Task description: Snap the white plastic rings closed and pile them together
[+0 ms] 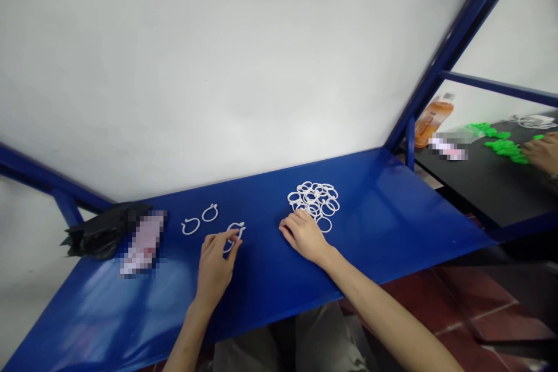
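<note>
On the blue table (383, 215) lies a pile of several white plastic rings (314, 197). My right hand (304, 235) rests at the pile's near edge, fingers curled onto the closest rings. My left hand (217, 261) pinches a single white ring (236, 229) between thumb and fingertips, just above the table. Two more white rings (190, 225) (210, 213) lie side by side to the left of that one.
A black plastic bag (102, 232) sits at the table's left end beside a blurred flat object (143, 243). To the right, a black table (479, 180) carries an orange bottle (431, 122) and green parts (501, 142); another person's hand (543, 152) works there.
</note>
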`<state>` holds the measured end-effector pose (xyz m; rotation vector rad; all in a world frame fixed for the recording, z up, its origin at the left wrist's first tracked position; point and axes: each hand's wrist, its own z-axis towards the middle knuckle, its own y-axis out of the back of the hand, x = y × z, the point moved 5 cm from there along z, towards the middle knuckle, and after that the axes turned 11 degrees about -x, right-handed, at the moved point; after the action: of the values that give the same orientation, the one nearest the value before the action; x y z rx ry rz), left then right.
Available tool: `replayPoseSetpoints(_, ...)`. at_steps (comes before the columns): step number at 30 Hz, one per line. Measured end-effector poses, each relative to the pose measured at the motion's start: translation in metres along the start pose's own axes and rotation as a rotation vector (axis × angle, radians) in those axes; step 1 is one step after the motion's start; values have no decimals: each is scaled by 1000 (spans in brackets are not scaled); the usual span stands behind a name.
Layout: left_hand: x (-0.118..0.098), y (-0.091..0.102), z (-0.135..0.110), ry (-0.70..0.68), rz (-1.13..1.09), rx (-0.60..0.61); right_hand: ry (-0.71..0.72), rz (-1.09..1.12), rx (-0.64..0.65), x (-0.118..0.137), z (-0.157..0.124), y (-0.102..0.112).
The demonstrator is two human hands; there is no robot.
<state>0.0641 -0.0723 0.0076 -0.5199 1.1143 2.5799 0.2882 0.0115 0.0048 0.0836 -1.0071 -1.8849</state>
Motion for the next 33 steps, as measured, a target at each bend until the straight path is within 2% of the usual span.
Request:
replayPoseSetpoints(6,-46,-37,7,-179,-167,80,-79,306,-89,7,3,14)
replayPoseSetpoints(10,-61,-51,10,-248,-217,75,-127,377,-142,1,1,12)
replayPoseSetpoints(14,-59,-52,9,-201,-190,18,-137,393,-133,-2,0,10)
replayPoseSetpoints(19,-53,-59,0,-210,-162,185,-103,423,-88,2,1,10)
replayPoseSetpoints(22,-53,-61,-3,-222,-160,227,-115,420,-61,2,0,8)
replayPoseSetpoints(30,-60,-58,-1,-246,-180,214,-86,412,-7,2,-2,6)
replayPoseSetpoints(33,-59,-59,-2,-235,-174,202,-97,412,-24,2,-2,4)
